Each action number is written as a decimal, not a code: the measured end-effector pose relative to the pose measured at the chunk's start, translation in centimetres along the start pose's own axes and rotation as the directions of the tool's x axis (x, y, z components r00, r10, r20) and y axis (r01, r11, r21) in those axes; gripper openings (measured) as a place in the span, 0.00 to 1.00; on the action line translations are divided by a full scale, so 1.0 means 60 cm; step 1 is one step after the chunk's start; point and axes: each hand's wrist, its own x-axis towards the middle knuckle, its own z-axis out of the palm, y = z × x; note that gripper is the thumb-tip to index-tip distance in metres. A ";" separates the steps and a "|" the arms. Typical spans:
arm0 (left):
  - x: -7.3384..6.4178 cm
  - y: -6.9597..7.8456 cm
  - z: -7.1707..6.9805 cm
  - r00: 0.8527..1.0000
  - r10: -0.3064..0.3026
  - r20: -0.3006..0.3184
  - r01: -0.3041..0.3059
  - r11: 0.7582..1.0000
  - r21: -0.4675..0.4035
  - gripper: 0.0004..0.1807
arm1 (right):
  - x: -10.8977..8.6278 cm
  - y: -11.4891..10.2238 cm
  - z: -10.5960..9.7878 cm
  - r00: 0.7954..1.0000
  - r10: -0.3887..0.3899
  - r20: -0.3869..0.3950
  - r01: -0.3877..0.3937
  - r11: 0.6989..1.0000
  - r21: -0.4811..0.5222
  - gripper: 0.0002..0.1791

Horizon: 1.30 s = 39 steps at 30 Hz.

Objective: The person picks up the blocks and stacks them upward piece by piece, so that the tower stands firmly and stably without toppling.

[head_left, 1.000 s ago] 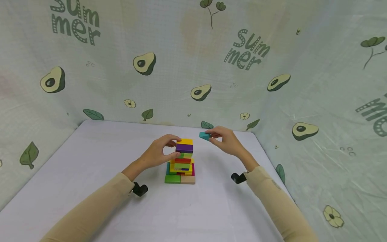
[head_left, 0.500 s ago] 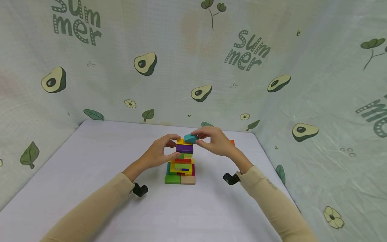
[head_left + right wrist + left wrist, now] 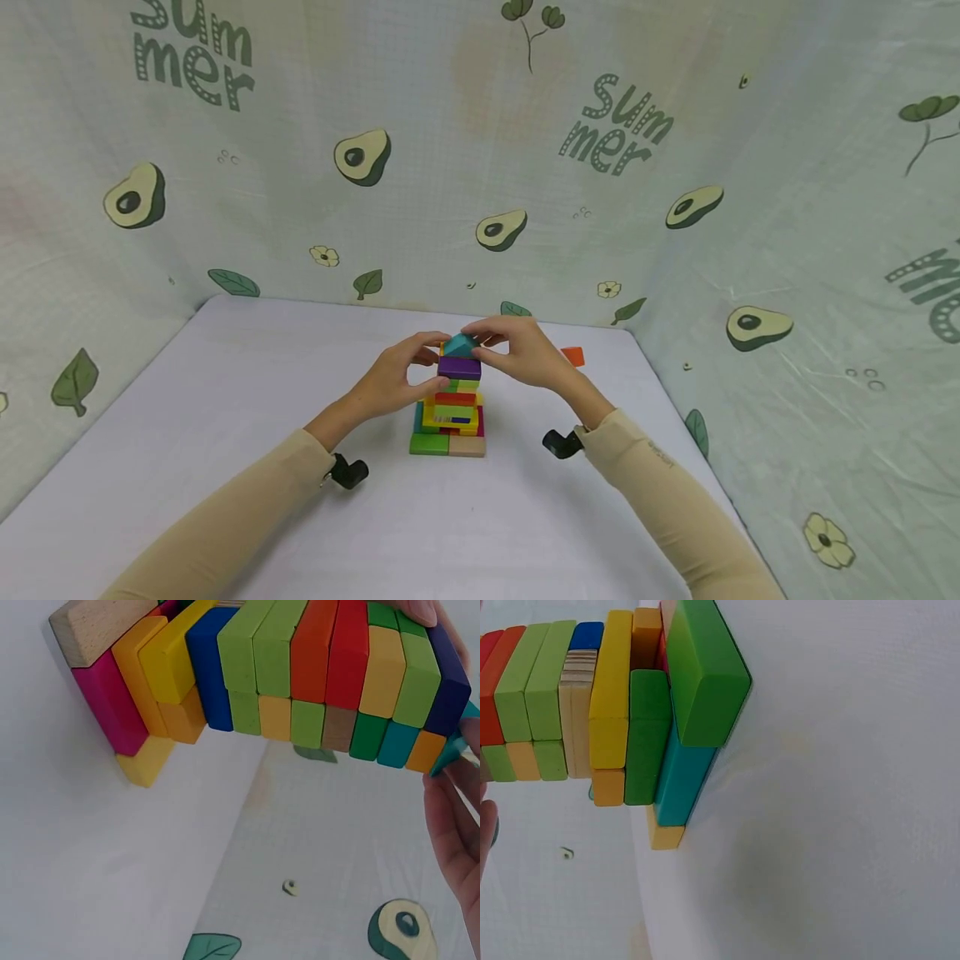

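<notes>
A tower of colourful wooden blocks (image 3: 455,412) stands on the table, with a purple block (image 3: 459,367) near its top. My left hand (image 3: 393,375) holds the tower's upper part from the left, thumb at the front by the purple block and fingers farther back. On top, a teal triangular block (image 3: 460,346) is pinched between the thumb and fingers of my right hand (image 3: 517,350). The right wrist view has this teal block (image 3: 448,754) against the tower's upper end. In the left wrist view, the lower blocks (image 3: 609,697) fill the upper left; the tower's top is out of frame.
An orange block (image 3: 573,357) lies on the table behind my right forearm. The white table (image 3: 300,358) meets a patterned cloth backdrop (image 3: 427,167) at its far edge and right side. A small black camera sits at each wrist.
My right hand has moved left with the teal block, from beside the tower to its top. The orange block has come into sight behind it. My left hand stays in place.
</notes>
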 end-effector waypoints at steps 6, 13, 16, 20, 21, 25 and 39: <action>-0.001 -0.002 0.002 1.000 0.010 -0.009 -0.010 1.000 0.008 0.39 | 0.001 0.002 0.007 1.000 0.006 -0.019 -0.006 1.000 0.018 0.20; -0.002 -0.003 0.003 1.000 0.025 -0.016 -0.025 0.999 0.020 0.38 | 0.003 0.000 0.009 1.000 0.008 -0.022 -0.008 1.000 0.018 0.19; -0.003 -0.004 0.004 1.000 0.023 -0.015 -0.023 1.000 0.021 0.38 | 0.003 0.001 0.009 1.000 0.013 -0.016 -0.012 1.000 0.013 0.20; -0.003 -0.005 0.005 1.000 0.015 -0.013 -0.015 1.000 0.024 0.38 | 0.002 0.003 0.008 1.000 0.006 -0.006 -0.006 1.000 0.013 0.20; -0.003 -0.006 0.005 1.000 0.013 -0.013 -0.012 1.000 0.024 0.38 | 0.002 0.005 0.008 1.000 0.002 -0.002 -0.002 1.000 0.015 0.21; -0.003 -0.007 0.005 1.000 0.009 -0.013 -0.009 1.000 0.028 0.38 | 0.001 0.007 0.007 1.000 -0.007 0.010 0.007 1.000 0.025 0.22; -0.003 -0.002 0.004 1.000 0.006 -0.025 -0.005 0.999 0.040 0.39 | -0.025 0.031 -0.015 0.999 0.040 -0.016 -0.040 0.999 -0.005 0.25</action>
